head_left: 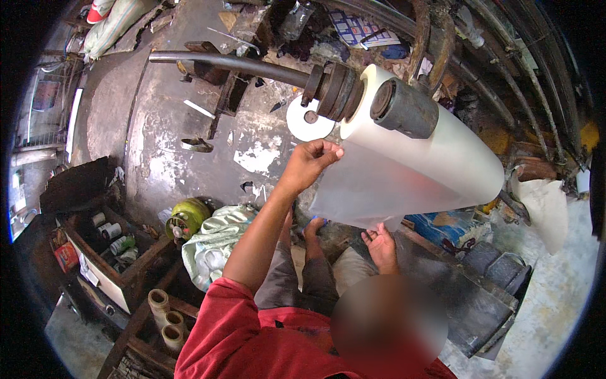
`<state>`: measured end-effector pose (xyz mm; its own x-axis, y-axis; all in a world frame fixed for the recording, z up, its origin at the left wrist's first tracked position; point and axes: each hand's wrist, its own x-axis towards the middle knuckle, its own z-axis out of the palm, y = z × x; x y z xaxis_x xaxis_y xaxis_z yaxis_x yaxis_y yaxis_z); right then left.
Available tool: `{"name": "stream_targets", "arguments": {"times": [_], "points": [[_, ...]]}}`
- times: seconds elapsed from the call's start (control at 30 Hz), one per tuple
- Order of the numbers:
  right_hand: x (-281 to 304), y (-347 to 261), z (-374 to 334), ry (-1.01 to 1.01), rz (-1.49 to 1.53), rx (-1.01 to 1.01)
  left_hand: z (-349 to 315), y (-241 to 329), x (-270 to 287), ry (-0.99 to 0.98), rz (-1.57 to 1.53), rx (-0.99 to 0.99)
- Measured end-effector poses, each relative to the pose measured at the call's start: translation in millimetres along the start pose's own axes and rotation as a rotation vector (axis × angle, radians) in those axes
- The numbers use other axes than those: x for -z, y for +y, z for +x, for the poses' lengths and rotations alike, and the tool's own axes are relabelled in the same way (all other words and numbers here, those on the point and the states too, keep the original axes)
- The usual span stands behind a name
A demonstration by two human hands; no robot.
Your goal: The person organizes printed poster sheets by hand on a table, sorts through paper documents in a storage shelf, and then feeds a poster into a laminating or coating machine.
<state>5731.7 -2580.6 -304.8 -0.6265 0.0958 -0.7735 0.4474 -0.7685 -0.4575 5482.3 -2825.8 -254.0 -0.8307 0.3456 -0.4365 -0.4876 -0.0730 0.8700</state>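
A large roll of translucent white plastic film [435, 161] sits on a dark metal shaft [233, 65], with thick metal collars [334, 91] at its end. A loose sheet of film [366, 186] hangs from the roll toward me. At the sheet's left edge, my left hand [312, 165] is closed, pinching the film between thumb and fingers. My right hand [380, 249] is at the sheet's lower edge with its fingers apart. Whether its fingertips touch the film is hard to tell. A dark metal cylinder [404, 107] lies against the roll's near face.
A white disc [303, 129] lies beyond my left hand. On the left are a green gas cylinder [189, 218], a pale woven sack [218, 243], a wooden box [95, 271] of spools and several cardboard tubes [172, 336]. Bent metal pipes [505, 69] stand at the upper right.
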Motion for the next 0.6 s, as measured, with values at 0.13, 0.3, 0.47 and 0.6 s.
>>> {"name": "stream_targets", "arguments": {"times": [0.13, 0.3, 0.47, 0.6], "points": [[9.0, 7.9, 3.7, 0.105, -0.036, -0.013, -14.2, 0.4, 5.6, 0.049, 0.042, 0.008], [19.5, 11.5, 15.1, 0.165, -0.07, 0.01, -34.3, 14.9, 9.4, 0.041, 0.057, 0.01], [11.9, 3.8, 26.1, 0.235, -0.153, 0.028, -48.9, 13.8, 18.0, 0.048, 0.009, 0.033], [19.0, 4.9, 37.0, 0.256, -0.239, 0.046, -43.2, -25.7, 26.9, 0.183, 0.292, -0.076]]}}
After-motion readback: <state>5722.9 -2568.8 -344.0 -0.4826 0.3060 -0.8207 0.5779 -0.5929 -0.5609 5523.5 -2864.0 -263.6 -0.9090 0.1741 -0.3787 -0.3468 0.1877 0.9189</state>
